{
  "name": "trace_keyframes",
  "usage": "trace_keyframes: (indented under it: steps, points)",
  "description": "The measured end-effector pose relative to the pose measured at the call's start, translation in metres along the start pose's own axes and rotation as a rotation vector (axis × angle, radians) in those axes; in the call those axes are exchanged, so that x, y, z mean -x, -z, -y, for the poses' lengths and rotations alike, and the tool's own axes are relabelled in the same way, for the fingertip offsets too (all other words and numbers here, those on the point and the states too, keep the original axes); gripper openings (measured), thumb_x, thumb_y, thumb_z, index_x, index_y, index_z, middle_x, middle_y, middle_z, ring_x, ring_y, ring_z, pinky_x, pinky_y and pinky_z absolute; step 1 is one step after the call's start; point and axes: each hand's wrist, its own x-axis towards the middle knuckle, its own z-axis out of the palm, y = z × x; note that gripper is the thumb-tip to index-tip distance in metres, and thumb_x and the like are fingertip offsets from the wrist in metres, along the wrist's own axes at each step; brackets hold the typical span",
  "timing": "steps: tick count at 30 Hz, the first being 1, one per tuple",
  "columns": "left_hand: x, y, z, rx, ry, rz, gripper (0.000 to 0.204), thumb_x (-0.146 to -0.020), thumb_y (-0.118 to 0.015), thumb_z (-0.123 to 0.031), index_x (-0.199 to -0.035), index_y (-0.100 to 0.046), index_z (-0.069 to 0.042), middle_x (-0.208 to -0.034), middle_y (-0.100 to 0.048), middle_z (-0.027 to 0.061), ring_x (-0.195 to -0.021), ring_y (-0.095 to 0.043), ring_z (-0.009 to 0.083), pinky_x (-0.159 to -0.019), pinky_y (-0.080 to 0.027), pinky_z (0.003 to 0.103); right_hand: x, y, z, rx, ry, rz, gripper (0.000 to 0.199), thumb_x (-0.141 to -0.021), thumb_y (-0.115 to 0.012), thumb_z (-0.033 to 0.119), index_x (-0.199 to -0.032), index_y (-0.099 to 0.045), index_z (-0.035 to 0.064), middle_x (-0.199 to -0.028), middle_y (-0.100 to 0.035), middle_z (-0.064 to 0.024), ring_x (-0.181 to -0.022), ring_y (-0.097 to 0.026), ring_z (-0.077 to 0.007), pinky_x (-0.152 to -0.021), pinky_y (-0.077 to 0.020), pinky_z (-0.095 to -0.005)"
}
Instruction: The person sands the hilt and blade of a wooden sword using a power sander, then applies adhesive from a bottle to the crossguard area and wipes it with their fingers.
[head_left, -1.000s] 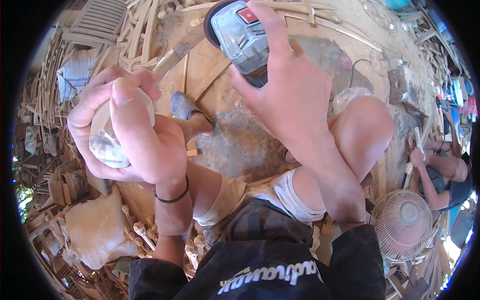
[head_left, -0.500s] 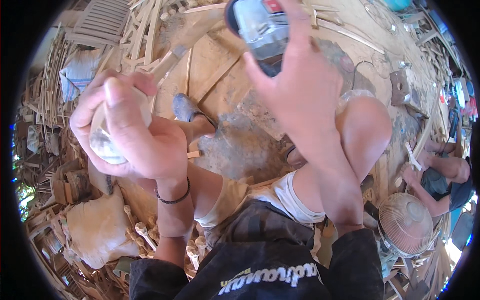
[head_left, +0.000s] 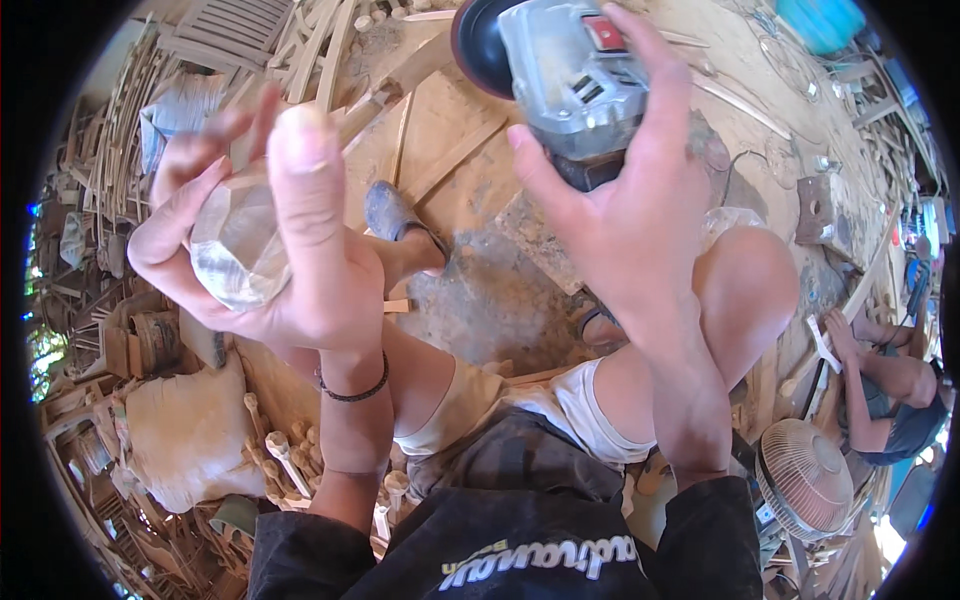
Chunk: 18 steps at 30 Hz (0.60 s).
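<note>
Both hands were full: the left hand (head_left: 290,260) clasped a rounded wooden piece (head_left: 238,245) at left, while the right hand (head_left: 625,215), gripping the angle grinder (head_left: 560,70), had lifted it farther away, off the wood.

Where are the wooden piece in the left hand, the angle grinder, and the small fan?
wooden piece (head_left: 238,250), head view, on its pale faceted face.
angle grinder (head_left: 565,75), head view, on the grey housing.
small fan (head_left: 805,478), head view, on the round grille.
</note>
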Motion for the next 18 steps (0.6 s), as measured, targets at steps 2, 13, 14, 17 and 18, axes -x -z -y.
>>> trace_keyframes:
  steps: [2, 13, 14, 17, 18]
  points:
    - [0.008, -0.005, 0.001, 0.314, 0.071, -0.044, 0.028, -0.107, -0.075, -0.009, -0.125, -0.055, -0.001, -0.104, -0.069, 0.0184, -0.09, -0.07, 0.0271, -0.082, -0.061, 0.04, 0.002, 0.0, 0.004, 0.039, -0.02, 0.08, 0.094, -0.088, -0.091, 0.028, -0.165, -0.039, 0.0158, -0.117, -0.073, -0.028, -0.097, -0.077, -0.0469, -0.081, -0.0617, -0.053]
    - [0.02, 0.005, 0.009, 0.206, 0.02, 0.009, 0.035, -0.096, -0.079, -0.004, -0.117, -0.052, -0.003, -0.076, -0.067, 0.0162, -0.069, -0.064, 0.0207, -0.066, -0.055, 0.033, 0.013, -0.028, 0.008, 0.096, -0.047, 0.226, 0.097, -0.086, -0.092, 0.034, -0.165, -0.038, 0.0196, -0.096, -0.075, -0.0299, -0.074, -0.078, -0.0495, -0.064, -0.0611, -0.0566]
    - [0.02, 0.004, 0.008, 0.185, 0.037, -0.001, 0.034, -0.095, -0.079, -0.004, -0.117, -0.052, -0.003, -0.075, -0.067, 0.0162, -0.069, -0.065, 0.0206, -0.067, -0.055, 0.033, 0.014, -0.029, 0.007, 0.105, -0.04, 0.227, 0.097, -0.086, -0.092, 0.033, -0.165, -0.038, 0.0195, -0.096, -0.075, -0.0302, -0.074, -0.078, -0.0494, -0.064, -0.0612, -0.0565]
    - [0.02, 0.003, 0.004, 0.102, -0.008, 0.04, 0.024, -0.101, -0.068, -0.001, -0.115, -0.049, -0.002, -0.07, -0.066, 0.0188, -0.066, -0.061, 0.0205, -0.063, -0.052, 0.032, 0.017, -0.028, 0.006, 0.186, -0.085, 0.281, 0.094, -0.086, -0.092, 0.034, -0.164, -0.041, 0.019, -0.094, -0.075, -0.031, -0.075, -0.078, -0.0491, -0.064, -0.0615, -0.0562]
    - [0.02, 0.003, 0.003, 0.109, -0.002, 0.043, 0.024, -0.101, -0.068, -0.002, -0.116, -0.049, -0.002, -0.07, -0.066, 0.0189, -0.067, -0.061, 0.0206, -0.064, -0.052, 0.032, 0.016, -0.027, 0.006, 0.216, -0.088, 0.283, 0.093, -0.086, -0.092, 0.034, -0.163, -0.041, 0.0188, -0.095, -0.074, -0.0312, -0.076, -0.078, -0.049, -0.065, -0.0616, -0.0561]
